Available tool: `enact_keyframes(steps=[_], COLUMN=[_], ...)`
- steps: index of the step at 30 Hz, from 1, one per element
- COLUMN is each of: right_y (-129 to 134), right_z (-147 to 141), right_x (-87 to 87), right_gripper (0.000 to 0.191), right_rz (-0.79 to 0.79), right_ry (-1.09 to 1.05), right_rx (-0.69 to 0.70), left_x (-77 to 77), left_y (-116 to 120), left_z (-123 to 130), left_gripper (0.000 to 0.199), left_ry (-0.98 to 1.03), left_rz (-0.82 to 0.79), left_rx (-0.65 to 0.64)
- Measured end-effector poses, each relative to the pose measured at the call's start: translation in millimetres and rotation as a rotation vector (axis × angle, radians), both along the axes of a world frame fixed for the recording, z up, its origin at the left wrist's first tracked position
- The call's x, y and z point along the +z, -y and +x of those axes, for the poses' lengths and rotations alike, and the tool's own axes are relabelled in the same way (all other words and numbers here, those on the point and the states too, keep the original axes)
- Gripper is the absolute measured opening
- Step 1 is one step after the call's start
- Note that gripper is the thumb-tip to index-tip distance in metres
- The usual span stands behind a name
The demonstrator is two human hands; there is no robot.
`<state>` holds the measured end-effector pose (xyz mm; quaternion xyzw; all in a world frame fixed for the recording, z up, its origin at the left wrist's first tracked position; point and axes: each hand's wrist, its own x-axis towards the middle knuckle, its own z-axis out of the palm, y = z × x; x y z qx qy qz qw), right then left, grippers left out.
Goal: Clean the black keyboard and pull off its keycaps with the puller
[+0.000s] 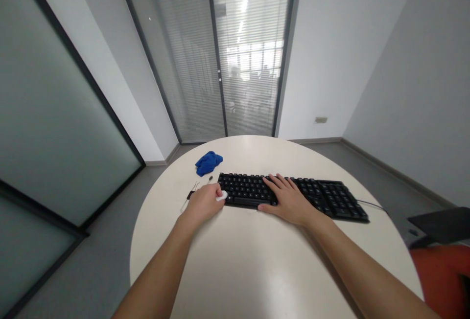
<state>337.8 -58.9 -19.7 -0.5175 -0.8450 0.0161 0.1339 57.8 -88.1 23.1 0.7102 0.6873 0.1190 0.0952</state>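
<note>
A black keyboard (242, 189) lies across the round table. My left hand (206, 201) is closed around a small white object (222, 195) at the keyboard's lower left corner. Most of that object is hidden by the fingers, so its kind cannot be made out. My right hand (288, 200) rests on the middle of the keyboard with its fingers spread, the thumb along the front edge. Beside my left hand lies a small tool with a black part (190, 194) and thin wires, partly covered by the hand. A small dark-tipped item (210, 178) is just beyond it.
A crumpled blue cloth (208, 162) lies on the white round table (235, 255), behind the keyboard's left end. The keyboard's cable (370, 204) runs off the right edge. A red chair (442, 275) stands at the right. Glass panels with blinds (194, 64) are beyond the table.
</note>
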Motion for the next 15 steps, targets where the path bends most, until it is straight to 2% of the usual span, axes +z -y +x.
enact_keyframes(steps=[8,15], right_y=[-0.6,-1.2], right_z=[-0.2,0.4], right_x=[-0.1,-2.0], right_gripper=[0.1,0.099], right_rz=[0.005,0.019], right_ry=[0.002,-0.002], right_rx=[0.0,0.006], left_x=[0.7,2.0], left_y=[4.5,5.9], left_z=[7.0,10.9], left_gripper=[0.005,0.013], left_ry=[-0.006,0.008], left_rz=[0.005,0.021], left_rx=[-0.045,-0.013])
